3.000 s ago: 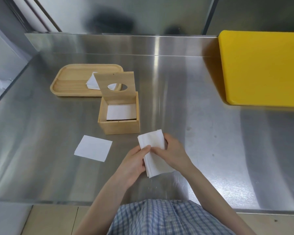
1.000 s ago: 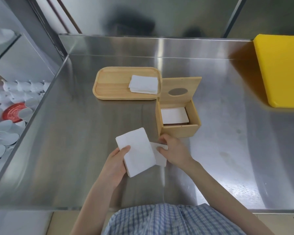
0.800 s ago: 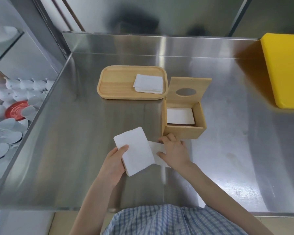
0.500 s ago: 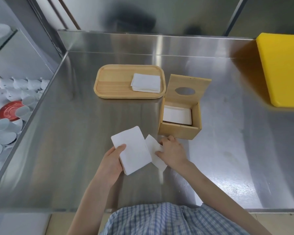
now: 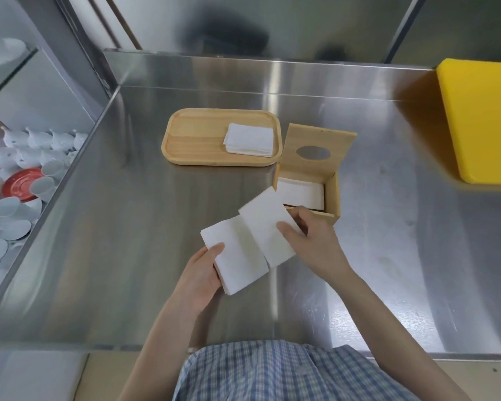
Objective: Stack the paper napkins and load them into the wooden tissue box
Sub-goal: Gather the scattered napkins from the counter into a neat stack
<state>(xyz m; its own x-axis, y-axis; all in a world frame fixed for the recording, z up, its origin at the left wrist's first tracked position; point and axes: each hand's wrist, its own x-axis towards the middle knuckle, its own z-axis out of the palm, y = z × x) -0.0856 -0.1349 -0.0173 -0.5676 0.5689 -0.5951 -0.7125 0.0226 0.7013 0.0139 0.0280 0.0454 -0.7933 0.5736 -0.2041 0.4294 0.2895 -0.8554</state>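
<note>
Nearest the viewer, the left hand [image 5: 198, 274] grips a stack of napkins [image 5: 237, 257], thumb on top. The right hand [image 5: 310, 241] pinches a single napkin [image 5: 265, 224] that overlaps the stack's right edge, just in front of the wooden box [image 5: 331, 198]. The box stands on the steel counter [image 5: 128, 227] with its lid [image 5: 315, 149] raised; white napkins [image 5: 300, 192] lie inside. Left of the box and slightly beyond, a wooden tray [image 5: 197, 137] carries another napkin pile [image 5: 249, 139].

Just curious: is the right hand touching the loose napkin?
Touching. The head view shows the right hand with its thumb pressed on the single napkin.
</note>
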